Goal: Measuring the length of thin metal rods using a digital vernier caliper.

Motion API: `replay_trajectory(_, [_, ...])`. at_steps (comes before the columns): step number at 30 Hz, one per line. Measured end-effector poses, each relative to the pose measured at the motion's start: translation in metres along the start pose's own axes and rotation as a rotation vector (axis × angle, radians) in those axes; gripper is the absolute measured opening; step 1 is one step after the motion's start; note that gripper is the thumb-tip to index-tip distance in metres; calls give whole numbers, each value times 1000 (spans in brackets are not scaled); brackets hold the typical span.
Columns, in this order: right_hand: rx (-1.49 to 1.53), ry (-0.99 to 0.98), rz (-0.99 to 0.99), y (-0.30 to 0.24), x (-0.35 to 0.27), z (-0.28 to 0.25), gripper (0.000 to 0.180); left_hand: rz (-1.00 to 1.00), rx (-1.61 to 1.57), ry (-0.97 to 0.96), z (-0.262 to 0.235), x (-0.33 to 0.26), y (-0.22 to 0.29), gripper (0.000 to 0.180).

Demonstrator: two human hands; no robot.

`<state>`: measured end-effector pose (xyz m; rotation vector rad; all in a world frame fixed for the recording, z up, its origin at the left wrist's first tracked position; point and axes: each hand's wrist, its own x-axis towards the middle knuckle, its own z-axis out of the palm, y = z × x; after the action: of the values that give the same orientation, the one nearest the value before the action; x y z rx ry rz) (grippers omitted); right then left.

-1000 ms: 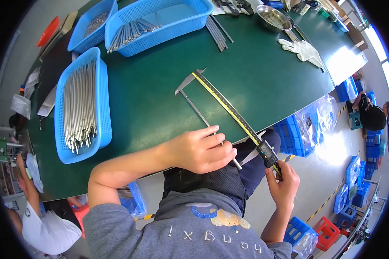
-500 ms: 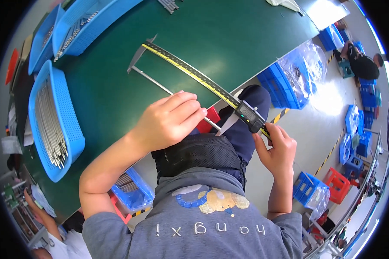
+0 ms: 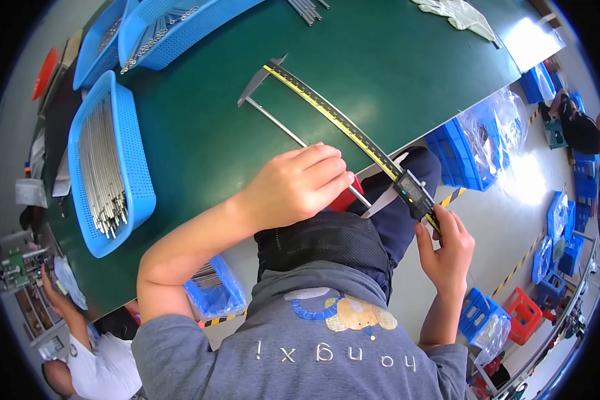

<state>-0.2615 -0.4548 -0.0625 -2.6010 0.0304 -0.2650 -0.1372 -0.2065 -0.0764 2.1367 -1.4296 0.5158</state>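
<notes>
Left hand (image 3: 300, 183) pinching thin grey metal rod (image 3: 277, 123) along its near half, rod slanting across near edge of green tabletop (image 3: 200, 120). Right hand (image 3: 449, 250) grasping near end of long black-and-yellow digital caliper (image 3: 345, 125), just beyond display. Caliper's far jaw touching rod's far end; near jaw seemingly meeting near end, contact too small to confirm. Blue perforated plastic basket (image 3: 139, 170) standing left, holding many grey rods (image 3: 101, 170).
</notes>
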Motion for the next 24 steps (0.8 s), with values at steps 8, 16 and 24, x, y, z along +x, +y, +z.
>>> replay_trajectory(8, [3,-35,5,-4,3,1,28,-28,27,-48,-6,0,-2,25])
replay_trajectory(16, [-63,-10,20,-1,2,3,28,-20,24,-68,-6,2,-2,22])
replay_trajectory(24, [-95,-47,23,-2,4,5,30,4,14,-97,-8,1,-7,22])
